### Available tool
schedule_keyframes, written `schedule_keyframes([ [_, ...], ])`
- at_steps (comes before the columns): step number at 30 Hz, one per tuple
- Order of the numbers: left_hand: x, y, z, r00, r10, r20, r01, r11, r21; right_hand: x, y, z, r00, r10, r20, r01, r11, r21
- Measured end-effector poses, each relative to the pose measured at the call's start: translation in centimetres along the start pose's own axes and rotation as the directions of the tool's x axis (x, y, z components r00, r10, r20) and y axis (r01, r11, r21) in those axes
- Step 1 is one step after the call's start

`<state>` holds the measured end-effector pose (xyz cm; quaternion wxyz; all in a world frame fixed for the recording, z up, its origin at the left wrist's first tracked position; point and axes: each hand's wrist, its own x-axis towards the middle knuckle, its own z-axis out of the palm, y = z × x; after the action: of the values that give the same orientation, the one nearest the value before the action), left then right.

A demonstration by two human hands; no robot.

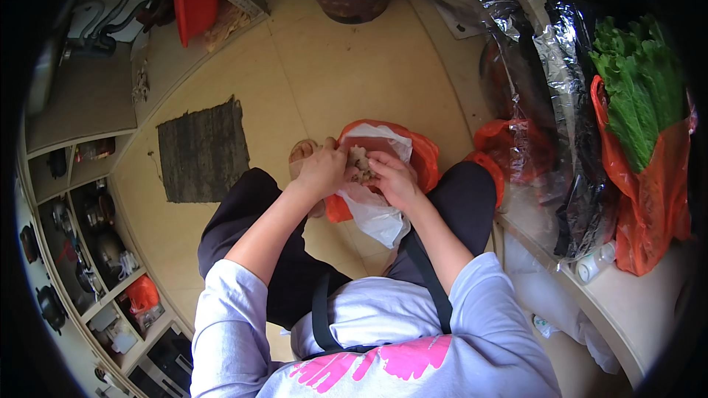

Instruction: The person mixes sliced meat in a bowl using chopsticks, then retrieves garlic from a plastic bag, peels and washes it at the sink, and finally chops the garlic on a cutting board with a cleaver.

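A pale, lumpy piece of food [360, 166], perhaps a root or mushroom, is held between my two hands over an opened bag. My left hand [322, 170] grips its left side, the fingertips partly hidden. On the other side, my right hand [394, 178] pinches it between thumb and fingers. Below them a white plastic bag [371, 218] lines a red plastic bag [426, 160], which sits on the floor between my knees. The bag's contents are mostly covered by my hands.
A dark mat [204, 152] lies on the tiled floor [354, 72]. Ahead stands a lined bin [354, 3]. Open cabinets [83, 254] run along the left. To the right, a shelf [614, 309] bears leafy greens [633, 94] in a red bag [647, 215] and clear plastic wrapping [514, 66].
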<state>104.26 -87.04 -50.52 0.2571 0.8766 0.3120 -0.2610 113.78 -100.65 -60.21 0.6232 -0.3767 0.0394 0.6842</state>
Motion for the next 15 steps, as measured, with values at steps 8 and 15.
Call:
schedule_keyframes([
  [8, 0.9, -1.4, 0.8, 0.997, 0.079, 0.017, -0.077, 0.990, -0.119, -0.3, 0.5, 0.2, 0.995, -0.073, -0.067, 0.062, 0.987, -0.148],
  [15, 1.0, -3.7, 1.4, 0.984, 0.140, -0.106, -0.137, 0.990, 0.040, -1.2, -0.4, 0.9, 0.895, -0.433, -0.105, 0.103, 0.430, -0.897],
])
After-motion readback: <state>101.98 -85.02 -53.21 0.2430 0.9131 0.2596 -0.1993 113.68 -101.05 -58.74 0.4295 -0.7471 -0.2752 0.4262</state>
